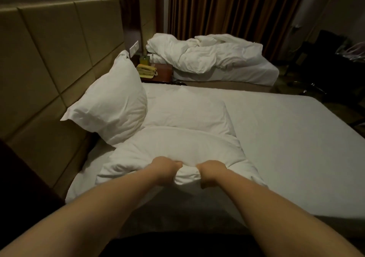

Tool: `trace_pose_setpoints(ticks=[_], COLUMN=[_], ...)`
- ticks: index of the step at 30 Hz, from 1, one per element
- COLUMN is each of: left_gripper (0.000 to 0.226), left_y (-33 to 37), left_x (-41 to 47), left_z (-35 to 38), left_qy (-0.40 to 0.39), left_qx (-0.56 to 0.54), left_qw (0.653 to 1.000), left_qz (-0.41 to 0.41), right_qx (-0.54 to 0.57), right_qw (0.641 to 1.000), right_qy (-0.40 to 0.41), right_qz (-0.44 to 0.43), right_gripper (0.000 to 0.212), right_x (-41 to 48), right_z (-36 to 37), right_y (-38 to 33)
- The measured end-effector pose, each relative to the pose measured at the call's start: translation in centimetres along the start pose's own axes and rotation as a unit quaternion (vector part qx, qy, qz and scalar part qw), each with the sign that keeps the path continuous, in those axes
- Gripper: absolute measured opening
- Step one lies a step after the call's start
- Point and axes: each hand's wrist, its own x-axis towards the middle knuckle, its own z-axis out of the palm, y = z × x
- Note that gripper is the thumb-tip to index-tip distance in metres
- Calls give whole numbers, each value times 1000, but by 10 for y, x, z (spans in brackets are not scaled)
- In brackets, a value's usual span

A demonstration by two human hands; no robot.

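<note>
Both hands, left hand [166, 169] and right hand [212, 172], grip the bunched near edge of a white pillow [177, 146] lying on the near bed [286, 138], just right of a propped pillow [112, 100].

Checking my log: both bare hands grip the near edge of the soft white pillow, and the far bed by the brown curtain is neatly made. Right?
Not quite: in the head view the far bed is unmade, a crumpled white duvet heaped on it. The left hand and right hand do grip the near edge of the soft white pillow.
</note>
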Motion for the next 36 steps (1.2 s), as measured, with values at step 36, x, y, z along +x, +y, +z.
trace_pose_setpoints(ticks=[36], left_gripper=[34], left_y=[-237], left_x=[425], left_z=[-188], left_qy=[125], left_qx=[8], left_qw=[991], left_qz=[-42], right_qx=[-71], right_qw=[938], right_qy=[293], right_qz=[173], right_gripper=[26], right_x=[358], right_z=[-237], right_y=[196])
